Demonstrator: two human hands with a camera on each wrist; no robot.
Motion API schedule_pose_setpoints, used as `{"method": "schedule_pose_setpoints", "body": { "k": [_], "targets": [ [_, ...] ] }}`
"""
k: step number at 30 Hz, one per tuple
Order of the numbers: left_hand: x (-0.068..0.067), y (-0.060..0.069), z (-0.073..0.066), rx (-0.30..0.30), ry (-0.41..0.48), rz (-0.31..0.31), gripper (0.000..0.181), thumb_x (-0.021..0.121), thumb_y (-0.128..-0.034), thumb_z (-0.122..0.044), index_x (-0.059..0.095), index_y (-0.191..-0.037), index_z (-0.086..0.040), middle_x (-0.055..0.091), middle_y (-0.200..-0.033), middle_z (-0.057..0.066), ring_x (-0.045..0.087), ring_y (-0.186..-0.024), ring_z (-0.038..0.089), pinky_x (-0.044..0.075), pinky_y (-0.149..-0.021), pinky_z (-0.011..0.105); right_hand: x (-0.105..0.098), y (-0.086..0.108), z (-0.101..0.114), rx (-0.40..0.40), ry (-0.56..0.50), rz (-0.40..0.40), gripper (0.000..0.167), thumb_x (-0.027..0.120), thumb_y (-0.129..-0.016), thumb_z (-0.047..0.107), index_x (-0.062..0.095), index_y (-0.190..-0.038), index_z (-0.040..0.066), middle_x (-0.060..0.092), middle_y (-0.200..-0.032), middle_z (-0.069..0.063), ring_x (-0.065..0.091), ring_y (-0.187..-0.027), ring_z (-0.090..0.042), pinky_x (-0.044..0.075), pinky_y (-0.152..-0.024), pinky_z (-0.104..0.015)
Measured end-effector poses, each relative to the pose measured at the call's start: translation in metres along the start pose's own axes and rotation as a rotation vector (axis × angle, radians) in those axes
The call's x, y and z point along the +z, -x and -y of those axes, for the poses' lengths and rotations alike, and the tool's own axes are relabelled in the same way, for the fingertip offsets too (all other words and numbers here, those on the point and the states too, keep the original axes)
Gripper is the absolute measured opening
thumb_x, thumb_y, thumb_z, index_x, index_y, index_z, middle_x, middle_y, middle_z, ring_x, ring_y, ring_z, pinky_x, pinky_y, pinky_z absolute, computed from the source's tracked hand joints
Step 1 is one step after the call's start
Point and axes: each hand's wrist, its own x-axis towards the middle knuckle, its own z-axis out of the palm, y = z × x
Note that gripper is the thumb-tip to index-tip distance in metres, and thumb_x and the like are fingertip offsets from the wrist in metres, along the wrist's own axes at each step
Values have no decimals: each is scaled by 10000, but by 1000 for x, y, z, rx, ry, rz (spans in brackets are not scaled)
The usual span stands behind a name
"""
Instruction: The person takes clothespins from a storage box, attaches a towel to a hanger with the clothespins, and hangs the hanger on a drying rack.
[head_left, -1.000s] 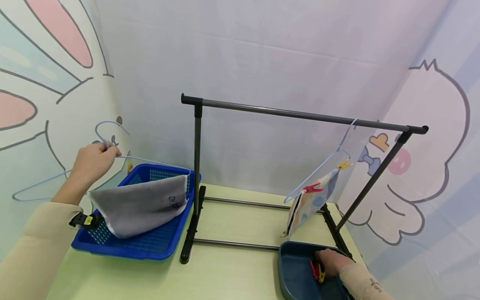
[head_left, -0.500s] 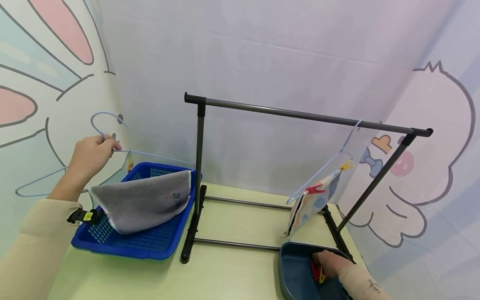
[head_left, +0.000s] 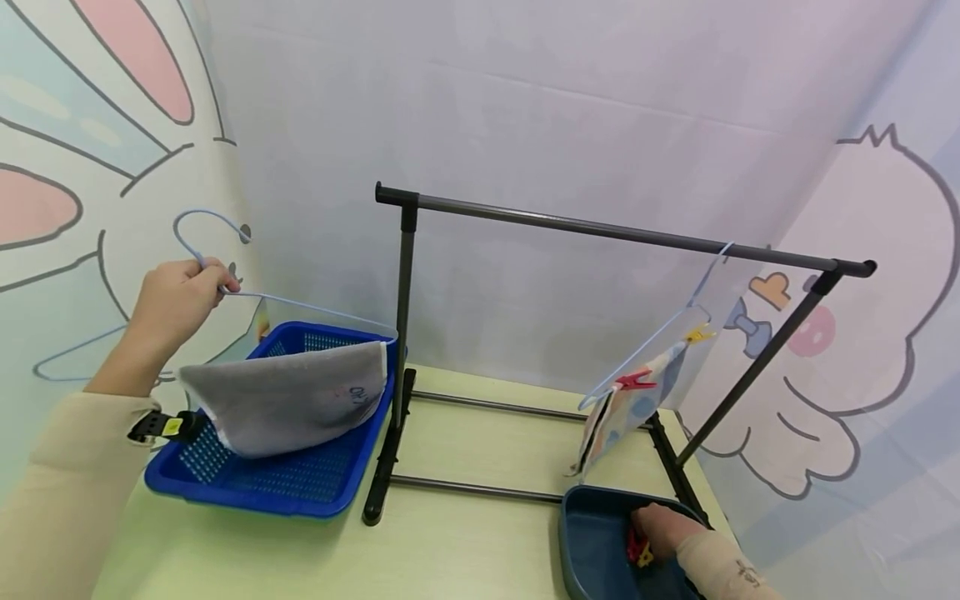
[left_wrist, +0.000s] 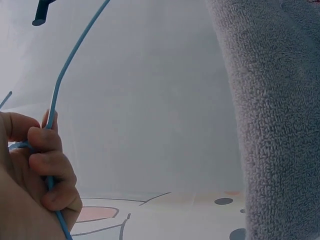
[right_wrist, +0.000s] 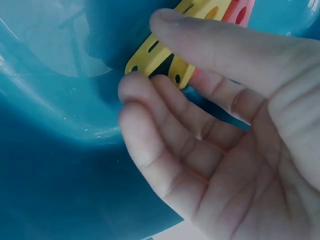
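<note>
My left hand (head_left: 176,300) grips a light-blue wire hanger (head_left: 322,311) just below its hook, above the blue basket. A grey towel (head_left: 292,404) hangs from the hanger, with dark lettering near its right end. In the left wrist view, the fingers (left_wrist: 52,165) curl round the wire and the towel (left_wrist: 280,120) hangs at right. Inside the dark-blue basin (head_left: 592,533), my right hand (head_left: 663,529) is at the clothespins. The right wrist view shows a yellow clothespin (right_wrist: 145,56) between thumb and fingers, with a red clothespin (right_wrist: 241,12) beside it.
A black-and-grey rack (head_left: 570,223) stands mid-table. From its bar's right end hangs another hanger (head_left: 637,350) with a patterned cloth (head_left: 630,412), held by red and yellow clothespins. The blue mesh basket (head_left: 247,492) stands left of the rack. Printed curtains enclose the table.
My left hand rises slightly, lifting the hanger and towel a little. In the basin, my right hand stays nearly in place while the red clothespin shifts slightly closer under its fingers.
</note>
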Motion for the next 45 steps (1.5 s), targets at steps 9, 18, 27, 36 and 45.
{"method": "schedule_pose_setpoints", "body": {
  "k": [9, 18, 27, 36, 45],
  "targets": [
    [-2, -1, -24, 29, 65, 20, 507, 313, -992, -358, 633, -945, 32, 540, -729, 22, 407, -761, 259, 295, -632, 383, 2, 3, -2, -10, 39, -22, 306, 783, -633, -51, 575, -740, 148, 506, -657, 37, 459, -597, -153, 440, -587, -367],
    [2, 2, -52, 83, 105, 53, 506, 334, -997, -345, 629, -931, 60, 557, -754, 57, 416, -871, 242, 284, -680, 382, 3, 7, -4, -4, 16, -68, 222, 746, -697, 4, 576, -711, 145, 499, -634, 35, 445, -574, -157, 424, -580, -373],
    [10, 0, -72, 151, 80, 71, 451, 374, -993, -313, 657, -898, 26, 561, -764, 80, 427, -772, 226, 317, -635, 344, 2, 6, -3, 12, 25, -62, 187, 710, -723, -31, 588, -738, 109, 501, -649, 4, 467, -581, -180, 457, -592, -393],
    [21, 0, -88, 192, 111, 86, 433, 387, -996, -304, 655, -918, 27, 553, -724, 84, 376, -640, 240, 287, -593, 349, 2, 4, -5, 13, -9, -39, 187, 715, -722, -26, 597, -738, 118, 512, -644, 12, 487, -572, -166, 462, -571, -370],
    [34, 5, -108, 215, 172, 128, 405, 401, -1000, -269, 653, -896, 31, 572, -717, 71, 430, -757, 255, 311, -658, 374, -2, 9, -3, 21, -40, -26, 199, 707, -714, -50, 615, -757, 121, 526, -655, 14, 498, -578, -164, 466, -570, -358]
  ]
}}
